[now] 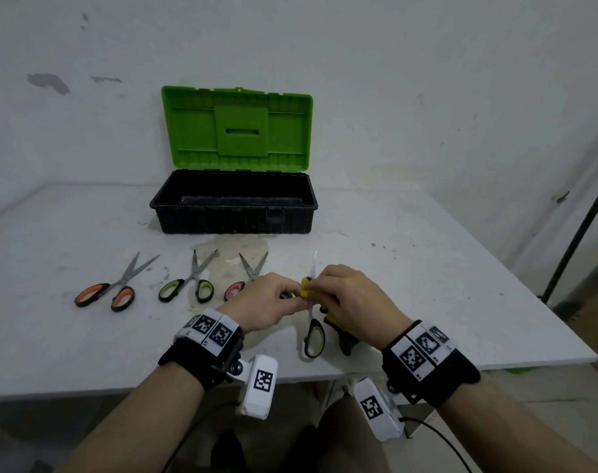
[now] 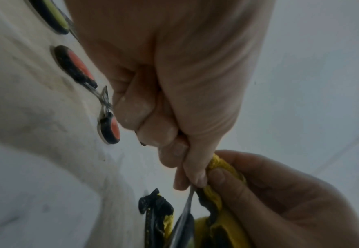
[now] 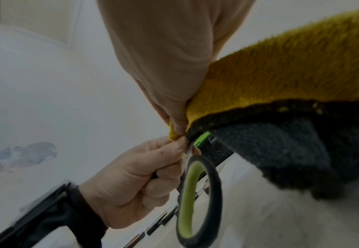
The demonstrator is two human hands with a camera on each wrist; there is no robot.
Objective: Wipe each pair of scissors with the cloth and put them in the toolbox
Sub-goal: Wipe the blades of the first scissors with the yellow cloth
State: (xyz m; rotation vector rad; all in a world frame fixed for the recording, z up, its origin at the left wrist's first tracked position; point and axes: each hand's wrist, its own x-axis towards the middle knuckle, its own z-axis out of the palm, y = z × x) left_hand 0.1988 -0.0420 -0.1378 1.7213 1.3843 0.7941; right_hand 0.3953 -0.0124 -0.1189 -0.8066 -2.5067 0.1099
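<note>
Left hand [image 1: 268,300] pinches the scissors [image 1: 313,331]; right hand [image 1: 354,295] pinches the cloth [image 1: 306,291] round their blade. Probable risks: the edge cutting a finger, or the scissors slipping.

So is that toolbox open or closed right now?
Open. The toolbox has its green lid standing upright behind the black base.

No readable text anywhere; wrist bands [image 1: 207,327] show only coded b/w markers.

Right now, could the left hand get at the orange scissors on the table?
Probably not yet: the left hand is busy holding the scissors being wiped. The orange scissors lie uncovered to its left, nothing between.
</note>
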